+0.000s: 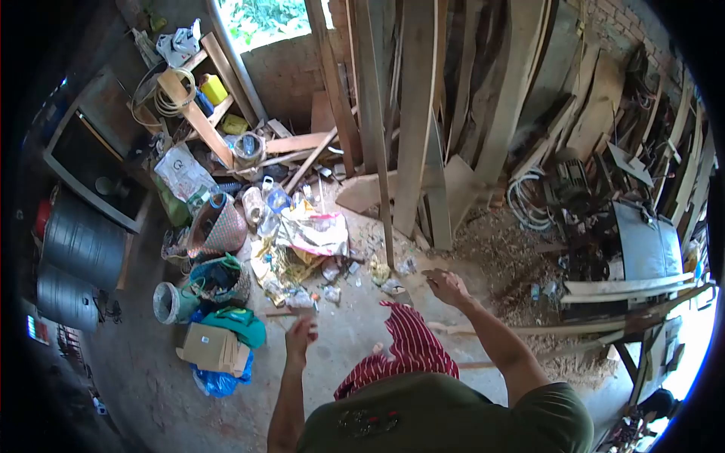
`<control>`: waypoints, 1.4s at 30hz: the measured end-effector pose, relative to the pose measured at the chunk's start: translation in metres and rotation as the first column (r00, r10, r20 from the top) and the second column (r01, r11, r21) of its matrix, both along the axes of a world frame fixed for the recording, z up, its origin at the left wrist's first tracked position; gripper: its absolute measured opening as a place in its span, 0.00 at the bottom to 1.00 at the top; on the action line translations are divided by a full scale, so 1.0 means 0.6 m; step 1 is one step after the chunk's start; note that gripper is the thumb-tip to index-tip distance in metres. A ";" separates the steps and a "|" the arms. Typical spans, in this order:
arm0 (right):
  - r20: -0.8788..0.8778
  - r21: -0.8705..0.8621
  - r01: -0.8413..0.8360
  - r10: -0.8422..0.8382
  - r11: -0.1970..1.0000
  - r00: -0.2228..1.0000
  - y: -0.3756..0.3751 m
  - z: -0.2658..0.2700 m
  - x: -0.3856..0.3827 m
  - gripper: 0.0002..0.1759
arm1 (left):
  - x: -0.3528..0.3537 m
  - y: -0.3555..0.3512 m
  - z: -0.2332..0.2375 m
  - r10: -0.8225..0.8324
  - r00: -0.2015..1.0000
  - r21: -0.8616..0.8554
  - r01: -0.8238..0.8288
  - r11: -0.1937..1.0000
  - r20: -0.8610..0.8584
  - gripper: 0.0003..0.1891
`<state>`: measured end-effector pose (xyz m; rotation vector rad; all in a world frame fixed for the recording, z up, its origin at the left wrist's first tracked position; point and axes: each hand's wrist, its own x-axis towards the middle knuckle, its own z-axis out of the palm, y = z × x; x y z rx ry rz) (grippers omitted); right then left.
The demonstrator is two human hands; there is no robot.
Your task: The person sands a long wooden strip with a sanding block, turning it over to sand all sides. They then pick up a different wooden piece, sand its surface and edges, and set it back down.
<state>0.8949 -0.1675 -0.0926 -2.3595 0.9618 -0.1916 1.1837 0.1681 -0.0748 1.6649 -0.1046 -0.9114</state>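
Note:
My left hand (pixel 303 333) is raised in front of me at the lower middle, over the concrete floor. Its fingers are smeared by motion. My right hand (pixel 448 286) reaches forward over the floor near the wood shavings, its fingers stretched out and nothing in them. Between my arms, a red-and-white striped cloth garment (pixel 417 341) hangs below my dark green shirt (pixel 423 411). Just beyond the hands lie crumpled plastic bags (pixel 313 230) and small scraps of litter. A tall narrow board (pixel 384 204) stands ahead, left of my right hand.
Long planks (pixel 419 113) lean on the back wall. Baskets (pixel 219 226), flattened cardboard (pixel 211 346) and dark barrels (pixel 83 241) stand left. Wood shavings (pixel 506 260) cover the floor at right, beside a coiled white hose (pixel 529 200) and a bench (pixel 646 238).

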 end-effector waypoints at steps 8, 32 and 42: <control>0.254 0.013 -0.243 0.232 0.970 0.939 -0.342 0.037 0.379 0.19 | 0.085 -0.054 -0.040 0.272 0.962 0.064 -0.269 0.961 -0.032 0.16; 0.850 0.133 0.346 -0.286 0.929 0.442 -0.705 0.295 0.796 0.12 | 0.195 -0.414 0.108 -0.540 0.668 0.294 0.455 0.841 0.512 0.13; 0.966 -0.068 0.281 -0.007 0.957 0.257 -0.154 0.383 0.550 0.07 | 0.157 -0.310 0.382 -0.050 0.472 -0.228 0.512 0.828 0.880 0.08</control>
